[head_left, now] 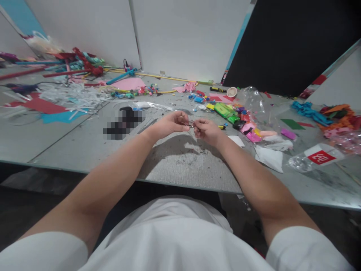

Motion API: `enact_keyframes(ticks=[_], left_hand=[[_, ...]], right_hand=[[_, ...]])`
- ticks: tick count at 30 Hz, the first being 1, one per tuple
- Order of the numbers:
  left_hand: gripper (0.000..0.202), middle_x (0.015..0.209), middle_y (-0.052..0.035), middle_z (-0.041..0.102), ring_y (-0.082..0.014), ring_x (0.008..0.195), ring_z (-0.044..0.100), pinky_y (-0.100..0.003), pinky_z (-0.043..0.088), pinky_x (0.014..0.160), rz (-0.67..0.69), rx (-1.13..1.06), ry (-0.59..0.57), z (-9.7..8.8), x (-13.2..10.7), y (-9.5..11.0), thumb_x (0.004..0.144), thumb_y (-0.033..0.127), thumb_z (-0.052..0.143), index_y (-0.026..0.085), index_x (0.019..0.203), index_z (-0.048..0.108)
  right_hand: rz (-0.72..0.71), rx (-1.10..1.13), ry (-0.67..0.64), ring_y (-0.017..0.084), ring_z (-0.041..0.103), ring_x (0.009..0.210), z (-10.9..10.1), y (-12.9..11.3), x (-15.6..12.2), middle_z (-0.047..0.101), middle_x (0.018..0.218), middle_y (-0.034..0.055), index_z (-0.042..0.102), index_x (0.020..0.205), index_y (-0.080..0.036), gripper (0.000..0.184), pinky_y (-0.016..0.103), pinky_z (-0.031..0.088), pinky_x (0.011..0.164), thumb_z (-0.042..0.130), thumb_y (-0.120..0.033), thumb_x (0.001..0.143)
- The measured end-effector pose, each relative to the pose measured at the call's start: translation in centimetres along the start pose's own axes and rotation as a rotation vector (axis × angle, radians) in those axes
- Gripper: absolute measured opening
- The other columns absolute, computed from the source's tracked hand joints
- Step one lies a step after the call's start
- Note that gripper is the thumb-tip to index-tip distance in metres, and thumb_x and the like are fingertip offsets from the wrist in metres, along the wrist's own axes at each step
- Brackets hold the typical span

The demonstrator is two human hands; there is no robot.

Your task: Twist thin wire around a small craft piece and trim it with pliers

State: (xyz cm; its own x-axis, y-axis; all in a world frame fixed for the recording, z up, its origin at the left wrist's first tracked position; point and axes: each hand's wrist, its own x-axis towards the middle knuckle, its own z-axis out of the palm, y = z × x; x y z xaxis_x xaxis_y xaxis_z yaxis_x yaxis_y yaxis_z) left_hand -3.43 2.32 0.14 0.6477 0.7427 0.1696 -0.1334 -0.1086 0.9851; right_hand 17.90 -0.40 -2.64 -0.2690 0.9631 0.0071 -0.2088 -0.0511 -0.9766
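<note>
Both hands meet above the middle of the grey table (pixel 175 165). My left hand (pixel 172 123) is closed in a loose pinch, its thumb and fingertips at a small, thin, shiny piece (pixel 191 124) that may be wire. From the other side, the fingers of my right hand (pixel 207 131) are curled tight and pinch the same piece. Its exact shape is too small to make out, and the fingers partly hide it. Just behind my right hand, a yellow and black tool (pixel 221 127) lies on the table. Silvery thin strands (pixel 166 107) are spread beyond the hands.
Colourful clay packets (pixel 225 111) lie right of centre. A clear bottle (pixel 316 157) with a red label and white paper (pixel 269 158) are nearer right. White strips (pixel 75 96), red paper (pixel 46 105) and wrapped sticks (pixel 66 73) cover the left. A pixelated dark patch (pixel 124 122) is left of my hands.
</note>
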Motion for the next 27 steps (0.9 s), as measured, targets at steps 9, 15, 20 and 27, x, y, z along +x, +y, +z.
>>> enact_keyframes(ticks=[9,15,20,27], left_hand=[[0.034,0.093,-0.0051,0.076,-0.0172,0.089,0.069,-0.033,0.054,0.086,0.105,0.207,-0.024,-0.3,0.4,-0.3,0.066,0.021,0.094,0.016,0.095,0.079],[0.032,0.104,-0.0096,0.076,-0.0206,0.099,0.072,-0.035,0.055,0.091,0.215,0.262,-0.126,-0.6,0.3,-0.2,0.068,0.025,0.097,0.016,0.094,0.081],[0.045,0.097,-0.0074,0.071,-0.0191,0.093,0.069,-0.029,0.056,0.075,0.178,0.234,-0.12,-0.4,0.3,0.1,0.057,0.036,0.105,0.016,0.081,0.072],[0.044,0.092,-0.0066,0.074,-0.0175,0.087,0.071,-0.03,0.058,0.079,0.19,0.219,-0.112,0.0,0.1,0.1,0.062,0.036,0.103,0.016,0.086,0.072]], right_hand=[[0.141,0.031,-0.057,0.009,0.047,0.053,0.8,-0.4,-0.8,0.055,0.061,-0.0046,0.067,0.081,-0.019,0.026,0.024,0.043,0.055,0.086,-0.035,0.086],[0.166,0.037,-0.065,0.008,0.042,0.048,1.0,-0.6,-0.9,0.054,0.061,-0.0059,0.068,0.083,-0.019,0.022,0.023,0.04,0.05,0.085,-0.032,0.088],[0.202,0.041,-0.111,0.008,0.042,0.048,1.1,-0.5,-1.1,0.054,0.059,-0.0049,0.063,0.077,-0.02,0.027,0.021,0.038,0.048,0.083,-0.033,0.089],[0.261,0.071,-0.137,0.008,0.04,0.048,1.3,-0.4,-1.2,0.054,0.058,-0.004,0.061,0.079,-0.02,0.021,0.019,0.032,0.044,0.079,-0.025,0.09]])
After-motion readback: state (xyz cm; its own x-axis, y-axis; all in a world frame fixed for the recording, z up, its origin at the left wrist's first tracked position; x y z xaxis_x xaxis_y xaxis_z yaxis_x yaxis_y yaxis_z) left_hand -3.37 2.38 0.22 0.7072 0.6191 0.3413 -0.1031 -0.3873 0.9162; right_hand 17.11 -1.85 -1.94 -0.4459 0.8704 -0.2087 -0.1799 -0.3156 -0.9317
